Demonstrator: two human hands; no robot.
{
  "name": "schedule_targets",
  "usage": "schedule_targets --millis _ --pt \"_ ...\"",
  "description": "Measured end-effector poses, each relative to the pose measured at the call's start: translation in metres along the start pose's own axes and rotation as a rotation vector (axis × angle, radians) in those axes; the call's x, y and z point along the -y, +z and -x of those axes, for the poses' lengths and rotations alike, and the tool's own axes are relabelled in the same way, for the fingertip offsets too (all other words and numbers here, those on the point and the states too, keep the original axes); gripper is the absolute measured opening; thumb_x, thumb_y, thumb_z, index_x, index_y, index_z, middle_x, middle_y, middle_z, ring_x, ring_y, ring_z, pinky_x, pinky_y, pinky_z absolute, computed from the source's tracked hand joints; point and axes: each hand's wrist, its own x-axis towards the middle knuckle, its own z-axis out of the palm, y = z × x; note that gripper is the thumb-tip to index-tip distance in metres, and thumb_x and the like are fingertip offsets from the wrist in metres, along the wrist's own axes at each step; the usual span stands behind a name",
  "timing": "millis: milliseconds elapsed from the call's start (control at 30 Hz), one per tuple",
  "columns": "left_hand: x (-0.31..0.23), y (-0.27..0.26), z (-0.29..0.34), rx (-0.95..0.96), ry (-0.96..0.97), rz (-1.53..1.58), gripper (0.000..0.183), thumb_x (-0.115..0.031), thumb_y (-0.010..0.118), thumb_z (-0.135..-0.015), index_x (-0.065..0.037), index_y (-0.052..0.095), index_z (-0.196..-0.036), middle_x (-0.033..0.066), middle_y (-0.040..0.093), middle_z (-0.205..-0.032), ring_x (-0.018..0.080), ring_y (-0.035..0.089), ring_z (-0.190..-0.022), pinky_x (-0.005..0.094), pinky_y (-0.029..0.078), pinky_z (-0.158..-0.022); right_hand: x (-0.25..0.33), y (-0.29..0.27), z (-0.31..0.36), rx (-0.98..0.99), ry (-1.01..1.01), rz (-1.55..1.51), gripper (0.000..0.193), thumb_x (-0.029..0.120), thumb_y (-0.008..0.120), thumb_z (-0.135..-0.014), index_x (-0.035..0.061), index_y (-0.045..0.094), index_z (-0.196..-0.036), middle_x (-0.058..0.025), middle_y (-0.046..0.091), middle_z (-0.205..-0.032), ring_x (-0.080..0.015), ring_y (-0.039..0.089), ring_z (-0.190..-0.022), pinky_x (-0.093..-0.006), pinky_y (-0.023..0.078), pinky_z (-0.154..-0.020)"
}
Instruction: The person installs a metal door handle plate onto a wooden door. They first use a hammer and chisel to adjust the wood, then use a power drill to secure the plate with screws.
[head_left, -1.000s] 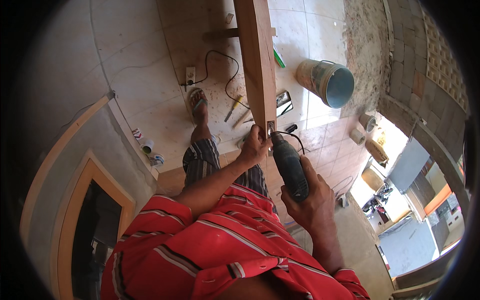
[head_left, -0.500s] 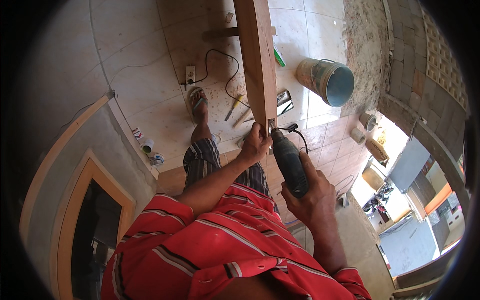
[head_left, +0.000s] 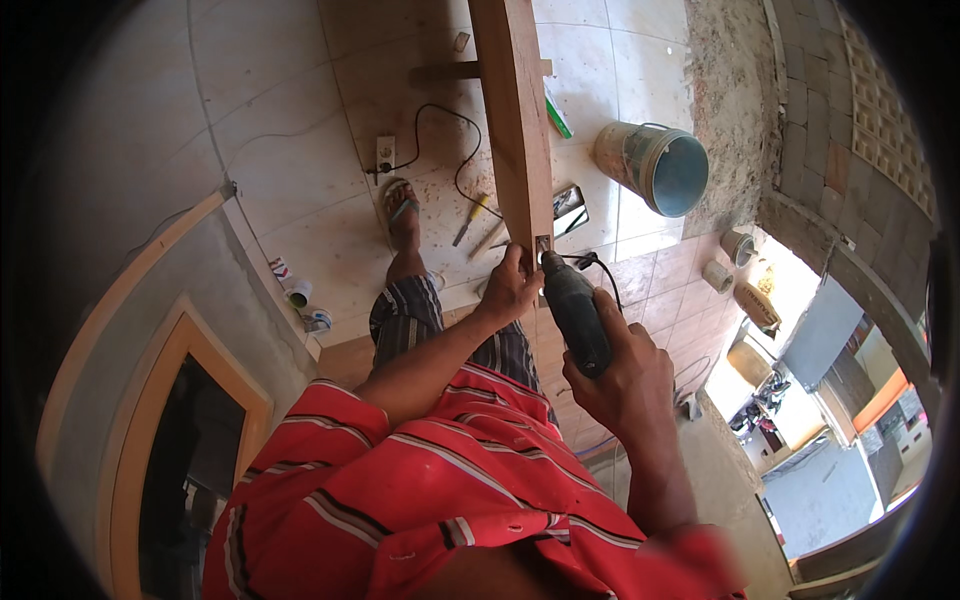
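A long wooden beam [head_left: 517, 120] runs from the far edge toward me, with a small slot [head_left: 543, 243] cut near its close end. My left hand [head_left: 510, 287] is closed on that end, its thumb and fingers beside the slot. My right hand [head_left: 630, 365] is wrapped round a dark power drill [head_left: 578, 318]. The drill's chuck points away from me, at the slot; the tip of the bit is hard to make out there. A black cord [head_left: 606, 268] loops by the chuck.
A yellow-handled chisel [head_left: 470, 218], an open case [head_left: 570, 208] and a power socket block [head_left: 385, 153] lie on the tiled floor. A large bucket [head_left: 625, 160] lies tipped to the right. At the left stands a low wall with a wood-framed opening [head_left: 255, 395].
My right hand and the rear of the drill have shifted slightly forward. The chuck stays at the slot, and my left hand keeps its place on the beam.
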Motion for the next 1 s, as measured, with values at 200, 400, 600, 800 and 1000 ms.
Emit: schedule_targets --millis 200,400,600,800,1000 --pt "0.007 0.006 0.000 -0.018 -0.060 -0.022 0.034 -0.015 0.068 -0.097 -0.003 0.048 -0.121 0.0149 0.068 -0.094 0.0293 0.071 -0.085 0.0414 0.056 -0.079 -0.018 0.008 0.009 0.066 -0.117 -0.077 0.092 0.020 0.083 -0.080 0.0161 0.038 -0.160 -0.0286 0.065 -0.106 -0.0501 0.071 -0.091 -0.0556 0.057 -0.077" --pt "0.013 0.005 0.001 -0.019 -0.030 -0.069 0.032 -0.016 0.069 -0.096 -0.003 0.048 -0.117 0.0173 0.068 -0.093 0.0324 0.071 -0.086 0.0431 0.056 -0.079 -0.031 0.015 0.030 -0.075 -0.274 -0.156 0.092 0.008 0.079 -0.079 0.0136 0.037 -0.161 -0.0258 0.064 -0.116 -0.0487 0.071 -0.096 -0.0544 0.059 -0.082" --pt "-0.001 0.004 0.002 -0.037 -0.028 -0.069 0.033 -0.018 0.069 -0.098 -0.004 0.048 -0.119 0.0195 0.072 -0.097 0.0344 0.075 -0.092 0.0450 0.057 -0.081 -0.042 0.029 0.042 -0.358 -0.391 -0.005 0.083 0.006 0.077 -0.079 0.0117 0.047 -0.156 -0.0264 0.062 -0.134 -0.0399 0.074 -0.098 -0.0478 0.063 -0.072" --pt "0.010 0.006 0.001 -0.029 0.042 -0.064 0.034 -0.020 0.069 -0.099 -0.004 0.049 -0.122 0.0161 0.071 -0.093 0.0337 0.074 -0.090 0.0438 0.057 -0.080 -0.054 0.023 0.037 -0.304 -0.484 0.101 0.085 0.006 0.077 -0.078 0.0092 0.046 -0.157 -0.0250 0.063 -0.133 -0.0397 0.075 -0.096 -0.0461 0.064 -0.073" --pt "0.006 0.005 0.001 -0.029 -0.024 -0.104 0.035 -0.021 0.070 -0.099 -0.004 0.049 -0.121 0.0160 0.071 -0.096 0.0318 0.073 -0.091 0.0412 0.057 -0.080 -0.051 0.026 0.033 -0.290 -0.426 -0.039 0.086 0.003 0.074 -0.077 0.0026 0.041 -0.157 -0.0273 0.062 -0.133 -0.0432 0.074 -0.098 -0.0477 0.064 -0.073"
